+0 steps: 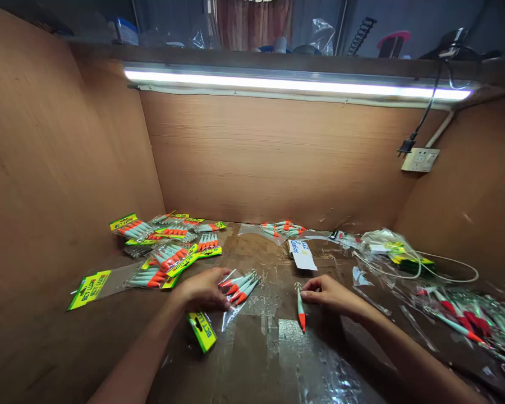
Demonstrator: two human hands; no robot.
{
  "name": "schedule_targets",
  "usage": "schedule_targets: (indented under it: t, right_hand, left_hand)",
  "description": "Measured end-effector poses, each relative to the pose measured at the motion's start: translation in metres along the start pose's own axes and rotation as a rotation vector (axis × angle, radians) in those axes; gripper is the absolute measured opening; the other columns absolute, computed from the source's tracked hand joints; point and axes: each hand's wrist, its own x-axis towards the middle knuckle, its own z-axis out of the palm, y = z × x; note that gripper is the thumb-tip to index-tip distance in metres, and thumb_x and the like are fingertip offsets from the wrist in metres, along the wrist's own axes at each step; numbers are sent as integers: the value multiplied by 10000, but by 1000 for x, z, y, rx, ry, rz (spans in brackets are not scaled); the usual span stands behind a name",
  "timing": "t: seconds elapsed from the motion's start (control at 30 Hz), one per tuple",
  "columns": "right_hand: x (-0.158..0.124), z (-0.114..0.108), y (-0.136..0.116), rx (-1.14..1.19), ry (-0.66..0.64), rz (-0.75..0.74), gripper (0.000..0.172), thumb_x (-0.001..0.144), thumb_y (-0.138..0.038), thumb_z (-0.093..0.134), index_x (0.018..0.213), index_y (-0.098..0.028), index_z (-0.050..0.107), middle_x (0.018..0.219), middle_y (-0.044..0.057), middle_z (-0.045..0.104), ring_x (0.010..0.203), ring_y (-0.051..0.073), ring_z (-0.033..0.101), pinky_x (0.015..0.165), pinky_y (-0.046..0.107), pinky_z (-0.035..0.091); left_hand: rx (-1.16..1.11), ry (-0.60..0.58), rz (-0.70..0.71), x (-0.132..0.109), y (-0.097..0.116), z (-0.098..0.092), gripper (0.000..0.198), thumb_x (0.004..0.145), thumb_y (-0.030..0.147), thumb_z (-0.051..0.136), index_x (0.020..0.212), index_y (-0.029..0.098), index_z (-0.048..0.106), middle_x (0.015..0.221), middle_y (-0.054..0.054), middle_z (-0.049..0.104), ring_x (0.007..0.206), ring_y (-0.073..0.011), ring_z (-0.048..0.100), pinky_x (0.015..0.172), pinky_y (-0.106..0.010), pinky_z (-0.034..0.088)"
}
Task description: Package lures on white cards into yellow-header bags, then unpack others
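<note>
Brown worktable (278, 348) walled in by board, lit from a long light tube (294, 84) at the back. Far left, a heap of filled packs (168, 247), yellow-green header cards printed "BCT LURE" in black. Nearer, a clear bag (238, 289) of orange-tipped lures under the left hand (202, 292), lying aslant, its own header card (202, 331) toward the near edge, print too tilted to read in full. Fingers bent down over the bag; gripping or merely pressing, cannot tell. Hands apart. Right hand (330, 293) pinched on the far end of a single lure (300, 308) at table centre: long axis almost straight front to back, orange tip pointing near. Behind it, a white slip (302, 254) with blue handwriting, not legible.
</note>
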Motion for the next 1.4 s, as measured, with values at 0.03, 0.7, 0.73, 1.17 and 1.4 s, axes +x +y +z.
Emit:
schedule_targets:
  t: [0.03, 0.7, 0.73, 1.17, 1.4]
  right_hand:
    - [-2, 1, 5, -85, 38, -5, 368, 797, -501, 669, 909, -165, 767, 843, 51, 743, 741, 200, 620, 666, 284, 413]
    - [-21, -16, 3, -314, 305, -94, 327, 868, -429, 568, 1048, -220, 745, 1057, 69, 746, 934, 254, 672, 795, 334, 474]
    - [-21, -16, 3, -309, 316, -103, 324, 869, -424, 566, 1048, -222, 747, 1059, 67, 746, 935, 252, 672, 792, 332, 475]
    - [-97, -96, -3, -389, 532, -46, 382, 906, -452, 525, 1138, -219, 719, 1128, 81, 733, 976, 259, 667, 854, 342, 475]
    - [-210, -70, 124, -639, 646, 291, 568, 815, -578, 555, 1197, -181, 695, 1238, 157, 679, 1164, 378, 608, 1009, 516, 450]
  left_hand:
    - [98, 59, 5, -1, -1, -7, 806, 375, 282, 894, 1145, 209, 665, 977, -47, 735, 889, -276, 683, 712, -287, 479]
    - [763, 402, -28, 9, 61, 72, 226, 865, 306, 590, 895, 152, 753, 916, -179, 740, 885, -332, 704, 735, -385, 489]
    - [749, 422, -35, 10, 62, 72, 230, 867, 327, 590, 913, 176, 757, 928, -162, 744, 888, -323, 704, 730, -375, 487]
    - [225, 421, 358, -8, 94, 67, 267, 892, 465, 587, 893, 224, 701, 885, -36, 730, 799, -199, 673, 688, -267, 463]
    - [765, 327, 225, -5, 87, 86, 184, 923, 358, 550, 973, 227, 670, 1004, -88, 704, 968, -272, 646, 726, -314, 438]
